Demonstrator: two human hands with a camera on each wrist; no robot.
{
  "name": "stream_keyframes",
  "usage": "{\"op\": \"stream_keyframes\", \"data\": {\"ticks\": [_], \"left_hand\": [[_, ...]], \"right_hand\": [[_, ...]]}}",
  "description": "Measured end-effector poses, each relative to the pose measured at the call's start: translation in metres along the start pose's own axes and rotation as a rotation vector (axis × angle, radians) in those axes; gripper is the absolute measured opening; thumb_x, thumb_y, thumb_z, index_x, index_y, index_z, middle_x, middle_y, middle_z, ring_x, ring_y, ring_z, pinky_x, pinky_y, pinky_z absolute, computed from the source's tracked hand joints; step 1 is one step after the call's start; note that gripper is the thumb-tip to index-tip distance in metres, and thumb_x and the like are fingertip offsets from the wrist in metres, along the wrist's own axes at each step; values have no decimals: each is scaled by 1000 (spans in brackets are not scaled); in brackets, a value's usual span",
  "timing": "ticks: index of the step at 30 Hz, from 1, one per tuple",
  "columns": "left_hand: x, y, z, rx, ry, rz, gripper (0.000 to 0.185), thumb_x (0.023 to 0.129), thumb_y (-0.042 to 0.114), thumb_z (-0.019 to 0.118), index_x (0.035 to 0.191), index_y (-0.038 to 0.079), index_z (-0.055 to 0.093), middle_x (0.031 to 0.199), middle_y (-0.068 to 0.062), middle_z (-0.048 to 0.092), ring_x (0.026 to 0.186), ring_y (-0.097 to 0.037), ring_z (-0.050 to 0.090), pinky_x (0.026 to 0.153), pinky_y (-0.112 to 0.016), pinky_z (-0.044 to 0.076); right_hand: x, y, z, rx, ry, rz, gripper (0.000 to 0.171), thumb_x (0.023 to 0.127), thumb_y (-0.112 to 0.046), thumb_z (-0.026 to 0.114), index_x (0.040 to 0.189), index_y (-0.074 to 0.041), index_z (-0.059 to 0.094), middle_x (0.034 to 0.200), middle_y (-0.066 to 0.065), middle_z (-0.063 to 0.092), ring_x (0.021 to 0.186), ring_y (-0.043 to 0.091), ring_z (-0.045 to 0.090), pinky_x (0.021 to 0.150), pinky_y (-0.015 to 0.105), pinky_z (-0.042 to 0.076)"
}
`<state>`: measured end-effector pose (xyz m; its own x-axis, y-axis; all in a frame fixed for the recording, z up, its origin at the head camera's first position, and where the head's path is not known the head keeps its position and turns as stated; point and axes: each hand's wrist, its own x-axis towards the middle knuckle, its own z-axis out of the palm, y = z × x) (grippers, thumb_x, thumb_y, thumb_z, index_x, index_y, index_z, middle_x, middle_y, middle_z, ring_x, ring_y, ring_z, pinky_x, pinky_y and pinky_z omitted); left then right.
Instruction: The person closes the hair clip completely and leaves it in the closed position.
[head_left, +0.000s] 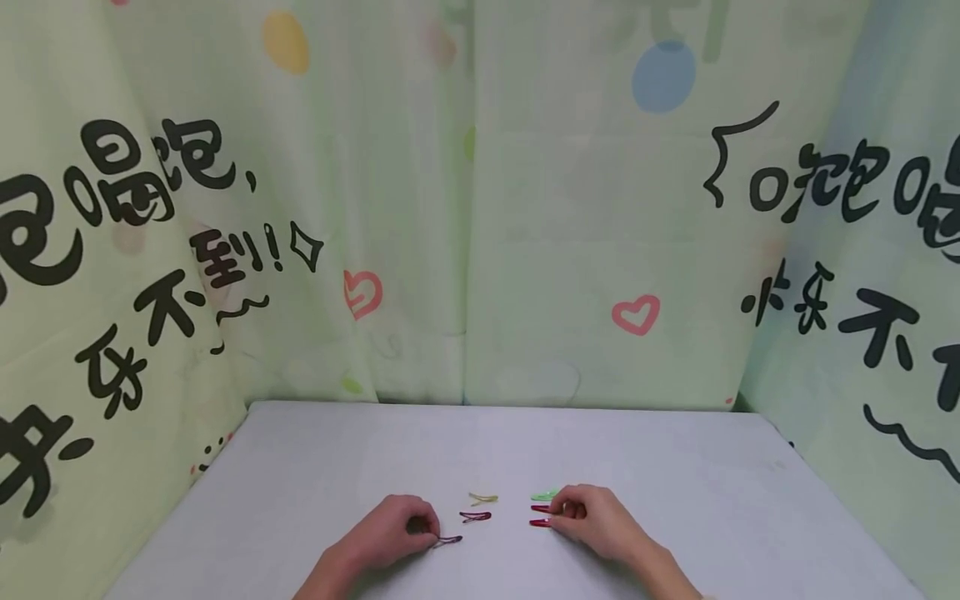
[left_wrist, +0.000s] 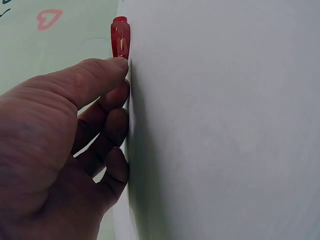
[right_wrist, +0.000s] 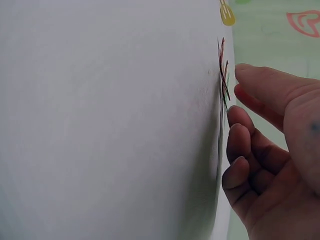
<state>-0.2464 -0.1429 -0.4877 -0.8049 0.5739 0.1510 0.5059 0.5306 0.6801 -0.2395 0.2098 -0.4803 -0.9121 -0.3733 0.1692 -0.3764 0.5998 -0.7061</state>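
My left hand [head_left: 390, 529] pinches the near end of a dark red hair clip [head_left: 450, 540] between thumb and fingertips, low over the table. In the left wrist view the clip [left_wrist: 120, 39] sticks out past the thumb tip. Beyond it lie another dark red hair clip [head_left: 476, 517], its arms spread apart, and a yellow one [head_left: 483, 499]. Across from these, my right hand [head_left: 596, 521] has its fingertips right at two red hair clips, the nearer [head_left: 539, 523] and the farther [head_left: 540, 508]. A green clip [head_left: 542, 497] lies behind them, partly covered by the fingers. In the right wrist view thumb and forefinger stand apart.
A white table [head_left: 495, 442] carries the clips in two short columns. Pale green curtains [head_left: 540, 208] with black lettering and printed hearts surround it at the back and both sides.
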Motion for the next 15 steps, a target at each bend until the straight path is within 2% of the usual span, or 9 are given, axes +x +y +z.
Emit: {"op": "stream_keyframes", "data": {"ticks": [5, 10, 15], "left_hand": [[-3, 1, 1, -23, 19, -17, 14, 87, 10, 73, 83, 23, 70, 81, 18, 61, 80, -1, 54, 77, -24, 45], [-2, 2, 0, -72, 48, -29, 11, 90, 12, 73, 85, 21, 71, 79, 16, 62, 77, -1, 55, 71, -23, 46], [3, 11, -6, -107, 135, -43, 8, 93, 13, 72, 89, 19, 71, 81, 14, 64, 79, -4, 57, 70, -24, 47]], "right_hand": [[-2, -4, -1, 10, 19, 34, 7, 89, -17, 77, 94, -17, 72, 76, -7, 58, 64, 6, 50, 58, 24, 42], [-3, -10, -5, 6, 74, 27, 11, 89, -16, 78, 97, -13, 72, 76, -6, 57, 65, 6, 50, 59, 24, 43], [-2, -16, -10, 1, 131, 17, 13, 88, -17, 79, 98, -14, 72, 77, -8, 57, 69, 6, 51, 62, 24, 44]]}}
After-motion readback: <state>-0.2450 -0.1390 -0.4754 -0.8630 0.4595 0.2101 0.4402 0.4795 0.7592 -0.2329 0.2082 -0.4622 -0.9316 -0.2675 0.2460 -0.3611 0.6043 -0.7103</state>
